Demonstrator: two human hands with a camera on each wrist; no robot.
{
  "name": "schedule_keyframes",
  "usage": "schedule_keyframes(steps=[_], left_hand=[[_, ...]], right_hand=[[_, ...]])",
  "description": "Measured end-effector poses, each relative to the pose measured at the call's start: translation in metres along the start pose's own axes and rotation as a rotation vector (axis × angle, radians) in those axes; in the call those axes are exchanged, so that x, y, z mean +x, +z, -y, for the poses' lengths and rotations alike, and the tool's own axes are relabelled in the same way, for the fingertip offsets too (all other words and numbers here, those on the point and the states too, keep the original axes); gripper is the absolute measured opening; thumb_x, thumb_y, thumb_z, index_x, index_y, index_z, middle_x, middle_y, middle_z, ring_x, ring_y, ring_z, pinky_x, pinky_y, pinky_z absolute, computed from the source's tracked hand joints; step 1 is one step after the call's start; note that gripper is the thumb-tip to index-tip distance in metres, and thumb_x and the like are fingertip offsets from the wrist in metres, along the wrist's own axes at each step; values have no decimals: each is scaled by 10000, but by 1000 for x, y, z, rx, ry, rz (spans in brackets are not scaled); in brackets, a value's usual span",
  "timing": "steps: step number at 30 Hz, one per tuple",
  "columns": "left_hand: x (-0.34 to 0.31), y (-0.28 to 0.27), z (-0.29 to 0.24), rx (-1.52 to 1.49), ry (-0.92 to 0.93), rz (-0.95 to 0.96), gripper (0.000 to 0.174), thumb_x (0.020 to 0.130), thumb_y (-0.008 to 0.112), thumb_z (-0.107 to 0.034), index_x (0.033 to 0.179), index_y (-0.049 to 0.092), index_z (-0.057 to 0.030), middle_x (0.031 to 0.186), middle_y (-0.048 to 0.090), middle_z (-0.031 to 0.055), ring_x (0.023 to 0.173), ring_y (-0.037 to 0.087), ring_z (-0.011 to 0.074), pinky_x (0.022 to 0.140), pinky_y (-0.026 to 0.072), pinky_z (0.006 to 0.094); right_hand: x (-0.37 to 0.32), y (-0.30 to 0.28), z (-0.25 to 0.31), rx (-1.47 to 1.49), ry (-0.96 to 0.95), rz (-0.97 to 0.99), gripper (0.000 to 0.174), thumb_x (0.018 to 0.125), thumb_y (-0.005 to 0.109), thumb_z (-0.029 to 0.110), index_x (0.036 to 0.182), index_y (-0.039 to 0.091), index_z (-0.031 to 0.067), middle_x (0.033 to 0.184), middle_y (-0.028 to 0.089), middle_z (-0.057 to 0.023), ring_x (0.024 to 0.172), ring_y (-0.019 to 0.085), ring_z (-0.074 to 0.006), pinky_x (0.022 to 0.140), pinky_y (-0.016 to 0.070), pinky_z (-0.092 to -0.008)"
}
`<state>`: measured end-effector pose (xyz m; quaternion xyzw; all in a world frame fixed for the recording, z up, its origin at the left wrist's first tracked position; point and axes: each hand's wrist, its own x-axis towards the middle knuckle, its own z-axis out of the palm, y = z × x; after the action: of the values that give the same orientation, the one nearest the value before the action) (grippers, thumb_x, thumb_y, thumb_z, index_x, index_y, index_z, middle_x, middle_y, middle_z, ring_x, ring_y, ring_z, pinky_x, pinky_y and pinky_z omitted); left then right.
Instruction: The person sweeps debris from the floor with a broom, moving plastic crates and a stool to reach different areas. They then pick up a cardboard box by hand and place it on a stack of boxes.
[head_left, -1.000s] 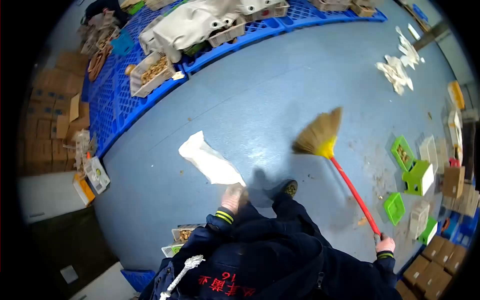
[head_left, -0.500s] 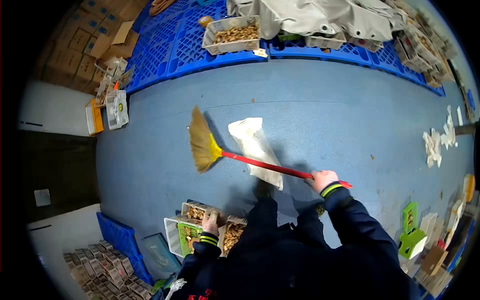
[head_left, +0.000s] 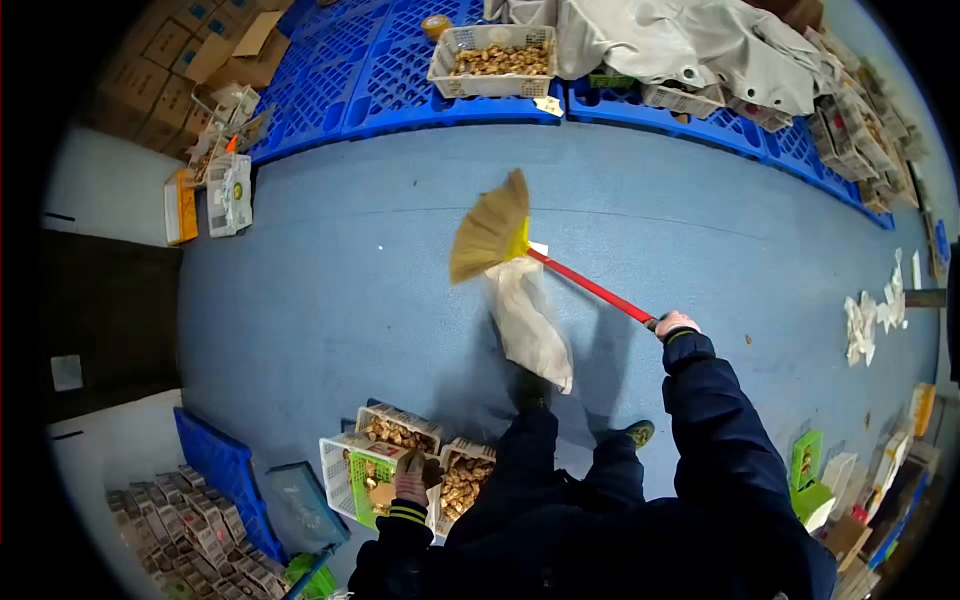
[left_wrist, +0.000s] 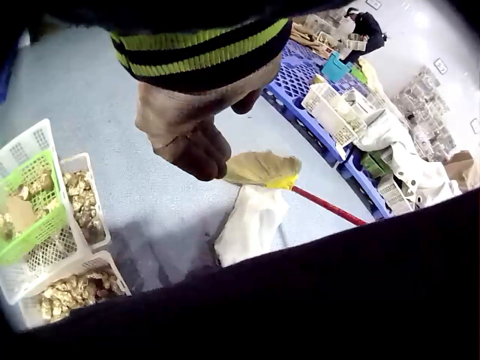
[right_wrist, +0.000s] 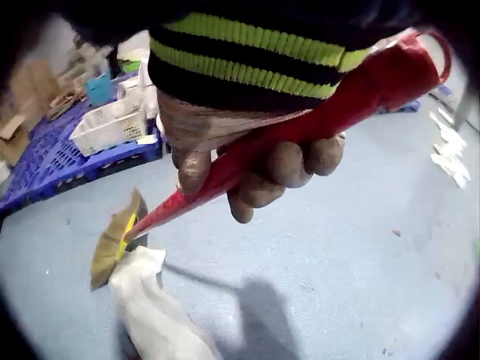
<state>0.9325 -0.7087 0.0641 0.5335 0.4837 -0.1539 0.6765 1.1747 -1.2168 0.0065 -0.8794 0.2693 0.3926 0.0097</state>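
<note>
My right hand [head_left: 677, 324] grips the red handle of a broom [head_left: 590, 288], its fingers wrapped round it in the right wrist view. The broom's tan bristles [head_left: 490, 232] spread over the far end of a white sack [head_left: 535, 335] lying on the blue floor. My left hand [left_wrist: 187, 135] hangs with loosely curled fingers and holds nothing that shows. In the head view it overlaps the baskets at my left. These are a white basket [head_left: 338, 480] with a green one [head_left: 360, 490] inside it, and two more filled with brown, mushroom-like pieces [head_left: 465, 482].
Blue pallets [head_left: 345, 85] line the far side, carrying a basket [head_left: 490, 85] of brown pieces and a grey sheet [head_left: 690, 60]. White scraps [head_left: 862, 325] lie at the right. Green baskets [head_left: 806, 460] stand near the right wall, cardboard boxes [head_left: 165, 75] at the far left.
The broom first stood out at my right, swung left across the sack, then came partly back rightward to the sack's far end. My left hand let go of the sack and moved over the baskets.
</note>
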Motion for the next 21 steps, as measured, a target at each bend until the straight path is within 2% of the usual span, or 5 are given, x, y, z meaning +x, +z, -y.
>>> schedule_keyframes(steps=[2, 6, 10, 15, 21], left_hand=[[2, 16, -3, 96, 80, 48, 311, 881, 534, -252, 1124, 478, -65, 761, 619, 133, 637, 638, 271, 550, 546, 369], [24, 29, 0, 128, 119, 182, 249, 876, 543, -237, 1077, 497, -98, 774, 619, 126, 611, 632, 252, 530, 546, 357], [-5, 89, -24, 364, 42, 168, 312, 854, 567, -341, 1034, 500, -95, 814, 618, 127, 666, 628, 273, 582, 536, 392], [-36, 157, 13, 528, 116, 281, 348, 853, 580, -316, 1074, 475, -68, 814, 614, 146, 649, 615, 259, 574, 527, 382], [-72, 254, 78, 747, 94, 457, 376, 859, 576, -315, 1096, 454, -49, 798, 618, 154, 624, 619, 261, 564, 535, 379]], right_hand=[[26, 23, -50, 99, 148, 82, 649, 754, 558, 615, 1096, 625, 67, 1154, 590, -144, 1119, 536, -279, 921, 435, -376], [56, 99, -181, 163, 339, 36, 509, 702, 645, 575, 853, 707, 94, 846, 683, -68, 820, 659, -194, 726, 515, -343], [4, 159, -332, 557, 459, 169, 475, 701, 661, 550, 799, 710, 88, 762, 665, -101, 731, 649, -209, 659, 507, -358], [-75, 267, -504, 694, 693, 129, 455, 737, 632, 547, 738, 719, 101, 668, 619, -105, 604, 599, -215, 573, 470, -376], [-199, 420, -621, 1059, 777, 146, 427, 813, 590, 438, 805, 678, 20, 686, 640, -123, 499, 596, -223, 473, 473, -365]])
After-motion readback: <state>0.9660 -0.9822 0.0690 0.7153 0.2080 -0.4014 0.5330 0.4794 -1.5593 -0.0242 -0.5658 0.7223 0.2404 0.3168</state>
